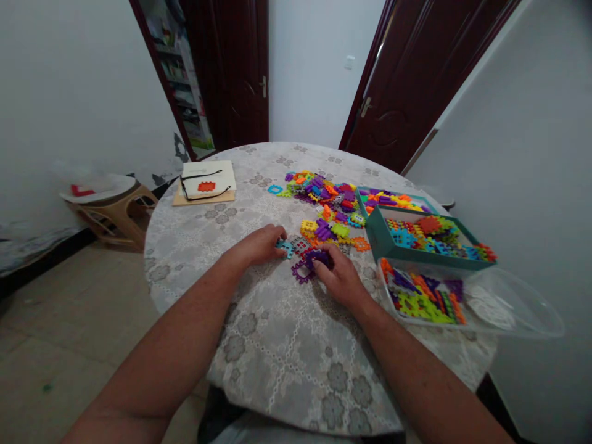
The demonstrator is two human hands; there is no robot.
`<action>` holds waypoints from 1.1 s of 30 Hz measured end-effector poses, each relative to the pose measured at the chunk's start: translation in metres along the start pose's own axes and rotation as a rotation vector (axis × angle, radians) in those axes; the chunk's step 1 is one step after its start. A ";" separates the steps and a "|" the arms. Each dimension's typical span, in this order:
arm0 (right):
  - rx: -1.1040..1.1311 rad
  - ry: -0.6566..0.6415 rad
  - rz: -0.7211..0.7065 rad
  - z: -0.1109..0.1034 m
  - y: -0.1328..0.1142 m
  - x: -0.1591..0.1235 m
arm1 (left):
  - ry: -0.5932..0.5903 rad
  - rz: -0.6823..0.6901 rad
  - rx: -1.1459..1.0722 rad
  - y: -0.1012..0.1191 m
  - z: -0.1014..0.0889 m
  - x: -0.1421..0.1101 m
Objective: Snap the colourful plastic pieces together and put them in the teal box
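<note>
A light-blue piece [285, 248] with notched edges and small openings is pinched between the thumb and fingers of the left hand [263, 243], low over the middle of the table [277, 333]. A dark purple piece [318, 256] is gripped by the right hand [341, 274], with the thumb set on the near side and the forefinger curled over the top; its outline is partly covered by the fingers. Just below it, a purple frame [303, 273] with a toothed rim and an open centre is seen; whether it is joined to the dark purple piece cannot be told. Between the hands, a red piece [302, 245] with window-like openings is placed.

Both forearms are stretched forward from the near edge and angled inward, so that the hands are brought near each other but kept apart. The left hand is held with its back upward and its fingers bent; the right is turned with its thumb toward the left. Beyond them, a mixed pile [324, 191] of bright pieces is heaped.
</note>
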State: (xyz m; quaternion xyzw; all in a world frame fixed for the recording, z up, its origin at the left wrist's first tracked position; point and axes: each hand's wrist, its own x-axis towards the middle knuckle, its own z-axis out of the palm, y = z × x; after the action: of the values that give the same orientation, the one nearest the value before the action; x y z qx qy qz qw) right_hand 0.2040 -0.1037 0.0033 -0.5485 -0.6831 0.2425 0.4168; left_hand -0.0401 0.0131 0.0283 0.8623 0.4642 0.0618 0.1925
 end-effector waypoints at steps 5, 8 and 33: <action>-0.006 -0.040 -0.033 0.000 0.003 0.001 | 0.028 0.024 -0.074 -0.001 -0.007 -0.003; -0.008 -0.071 -0.080 0.000 0.002 0.001 | 0.038 0.098 -0.195 0.004 -0.015 -0.006; -0.314 -0.053 -0.233 -0.031 -0.026 0.006 | 0.297 0.319 -0.057 0.012 0.013 0.010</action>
State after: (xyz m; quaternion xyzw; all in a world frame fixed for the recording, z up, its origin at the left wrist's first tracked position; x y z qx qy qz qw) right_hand 0.2156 -0.1099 0.0426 -0.5173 -0.7821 0.0974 0.3334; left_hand -0.0211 0.0120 0.0200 0.9005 0.3432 0.2310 0.1342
